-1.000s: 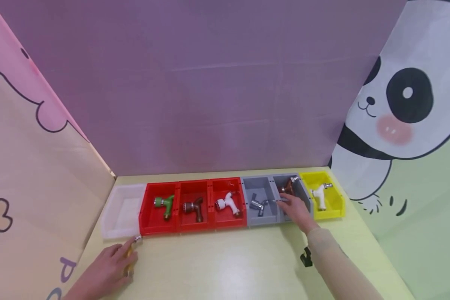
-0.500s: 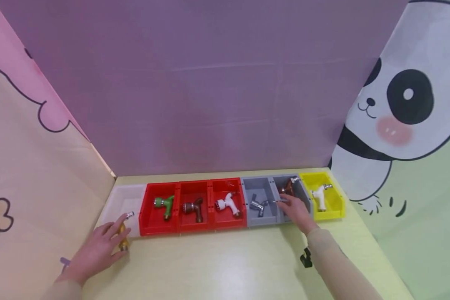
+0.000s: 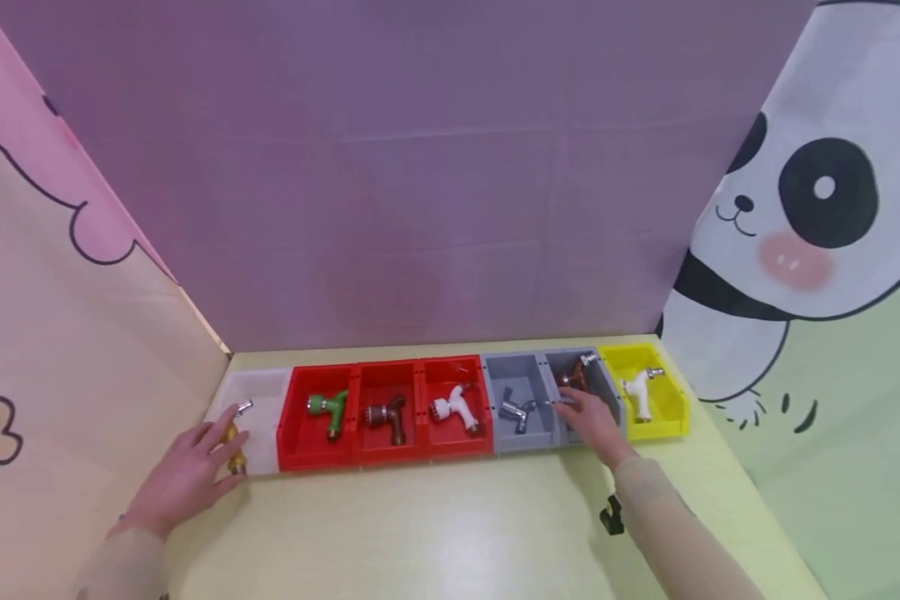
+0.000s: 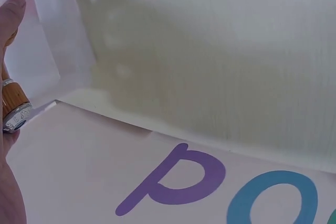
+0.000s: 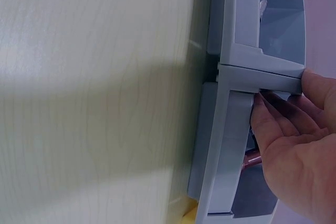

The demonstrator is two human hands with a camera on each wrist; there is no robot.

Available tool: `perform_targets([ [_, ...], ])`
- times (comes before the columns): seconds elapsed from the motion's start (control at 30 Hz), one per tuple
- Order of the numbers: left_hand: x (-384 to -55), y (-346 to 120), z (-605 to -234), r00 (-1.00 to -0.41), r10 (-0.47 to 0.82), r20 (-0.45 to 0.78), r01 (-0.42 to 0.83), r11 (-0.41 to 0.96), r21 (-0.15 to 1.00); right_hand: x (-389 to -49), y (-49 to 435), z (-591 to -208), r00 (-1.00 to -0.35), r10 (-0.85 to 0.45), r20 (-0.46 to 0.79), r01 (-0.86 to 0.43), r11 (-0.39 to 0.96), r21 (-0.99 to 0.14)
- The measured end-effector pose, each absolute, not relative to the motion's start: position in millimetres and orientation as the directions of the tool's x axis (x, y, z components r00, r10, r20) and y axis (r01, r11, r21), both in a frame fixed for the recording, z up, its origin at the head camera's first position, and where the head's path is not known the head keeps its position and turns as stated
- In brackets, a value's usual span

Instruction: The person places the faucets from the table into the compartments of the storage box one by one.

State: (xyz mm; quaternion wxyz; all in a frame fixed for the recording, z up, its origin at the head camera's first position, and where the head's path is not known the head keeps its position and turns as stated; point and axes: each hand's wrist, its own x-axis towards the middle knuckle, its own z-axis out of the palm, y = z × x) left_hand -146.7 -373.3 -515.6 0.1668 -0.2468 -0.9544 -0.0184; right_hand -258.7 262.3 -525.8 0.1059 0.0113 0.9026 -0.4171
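My left hand (image 3: 187,477) grips a tap (image 3: 234,439) with an amber-yellow body and silver ends, held over the front of the white bin (image 3: 268,408) at the row's left end. In the left wrist view, the tap's ribbed end with a silver rim (image 4: 16,103) shows beside the palm. My right hand (image 3: 594,423) pinches the side wall of a grey bin (image 5: 262,78), thumb on one side and fingers inside. A reddish-brown tap (image 3: 576,375) with a silver end lies in that bin, partly hidden by the hand.
Red bins hold a green tap (image 3: 333,412), a brown tap (image 3: 393,417) and a white tap (image 3: 459,408). A silver tap (image 3: 517,410) lies in the other grey bin, another white tap (image 3: 642,392) in the yellow bin (image 3: 678,412). A small black object (image 3: 612,517) is on the table. Printed walls enclose three sides.
My left hand has moved forward and left with the yellow tap, from in front of the bins to over the white bin. The right hand stays on the grey bin.
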Motion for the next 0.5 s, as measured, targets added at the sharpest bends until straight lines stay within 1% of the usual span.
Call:
perform_targets([
  [0.1,-150.6,-372.2,-512.1,-0.832,0.451,0.323,0.465,0.885,-0.038,-259.3,261.9,-526.0,-0.977,-0.066,-0.203,0.112,0.651,-0.75],
  [0.27,-158.0,-367.7,-506.3,-0.831,0.444,0.335,0.461,0.887,-0.031,-259.6,260.8,-526.1,-0.975,-0.062,-0.214,0.123,0.652,-0.748],
  [0.5,-170.6,-361.9,-507.0,-0.857,0.43,0.283,0.434,0.899,-0.05,-259.7,260.4,-527.8,-0.977,-0.062,-0.206,0.117,0.651,-0.75],
])
